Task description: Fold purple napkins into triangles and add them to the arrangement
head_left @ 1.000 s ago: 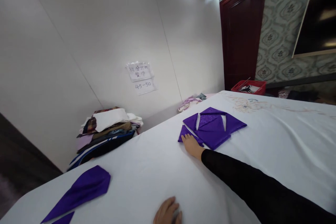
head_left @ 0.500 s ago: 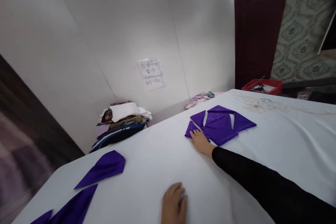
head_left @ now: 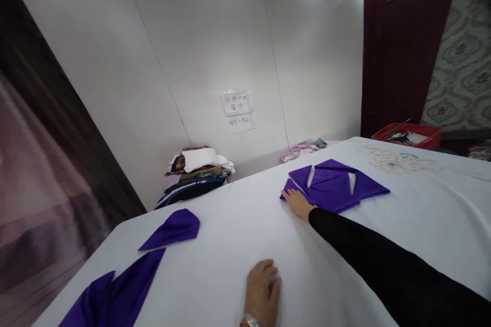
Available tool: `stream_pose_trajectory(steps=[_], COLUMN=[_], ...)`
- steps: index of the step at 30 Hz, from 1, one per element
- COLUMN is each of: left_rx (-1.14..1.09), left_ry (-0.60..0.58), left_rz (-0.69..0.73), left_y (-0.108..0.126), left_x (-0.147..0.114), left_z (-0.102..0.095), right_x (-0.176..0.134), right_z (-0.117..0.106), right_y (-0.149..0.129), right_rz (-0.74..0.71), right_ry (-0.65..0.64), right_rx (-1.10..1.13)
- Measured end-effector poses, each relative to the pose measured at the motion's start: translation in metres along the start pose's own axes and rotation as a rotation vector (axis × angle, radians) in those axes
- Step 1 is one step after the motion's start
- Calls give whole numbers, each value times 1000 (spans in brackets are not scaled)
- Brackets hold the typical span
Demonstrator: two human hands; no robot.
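Observation:
My right hand (head_left: 298, 203) lies with its fingers stretched out on the near left corner of several folded purple cloth napkins (head_left: 330, 184) grouped on the white tablecloth. White cloth shows through gaps between their folded edges. Lower in the head view, my left hand (head_left: 263, 286) rests palm down on the tablecloth (head_left: 226, 245), thumb apart from its loosely bent fingers, holding nothing. It has a watch at the wrist. To its left lie a pointed purple cloth piece (head_left: 172, 230) and a larger purple cloth (head_left: 118, 291), the latter cut off by the frame's bottom edge.
A stack of folded clothes (head_left: 197, 173) stands beyond the table's far edge, and a smaller pile of cloth (head_left: 303, 149) is further right. A red basket (head_left: 429, 138) sits at the far right corner. A handwritten sign (head_left: 238, 104) is on the white wall.
The view has turned slightly left, so everything appears shifted to the right, and more of the lower left purple cloth shows. My right hand stays on the napkins; my left wrist with the watch now shows.

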State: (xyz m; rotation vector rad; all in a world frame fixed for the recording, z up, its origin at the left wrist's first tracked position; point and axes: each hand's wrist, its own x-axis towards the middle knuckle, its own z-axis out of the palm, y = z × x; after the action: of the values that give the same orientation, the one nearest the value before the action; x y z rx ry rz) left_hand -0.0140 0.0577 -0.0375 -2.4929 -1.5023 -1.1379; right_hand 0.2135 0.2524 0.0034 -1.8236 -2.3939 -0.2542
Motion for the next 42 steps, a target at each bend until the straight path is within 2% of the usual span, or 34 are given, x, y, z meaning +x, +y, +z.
stream_pose_trajectory(steps=[6, 11, 15, 21, 35, 38, 40, 42], left_rx=[-18, -48, -69, -66, -127, -99, -39, 48], left_ry=[-44, -63, -57, -86, -51, -27, -23, -33], left_rz=[-25, -54, -65, -70, -126, -206, -296, -409], left_y=[3, 0, -2, 7, 14, 6, -4, -16], left_x=[3, -1, -3, 4, 0, -4, -7, -11], left_z=[-4, 1, 3, -7, -15, -28, -43, -63], right_x=[14, 15, 17, 11, -78, -103, -123, -142], right_z=[7, 12, 14, 14, 8, 9, 12, 17], right_y=[-4, -9, -11, -3, 33, 27, 17, 6], right_rz=[88, 172, 199, 188, 120, 41, -64, -176], right_ry=[10, 15, 12, 20, 27, 88, 128, 113], right_rx=[-14, -33, -26, 21, 29, 14, 58, 149])
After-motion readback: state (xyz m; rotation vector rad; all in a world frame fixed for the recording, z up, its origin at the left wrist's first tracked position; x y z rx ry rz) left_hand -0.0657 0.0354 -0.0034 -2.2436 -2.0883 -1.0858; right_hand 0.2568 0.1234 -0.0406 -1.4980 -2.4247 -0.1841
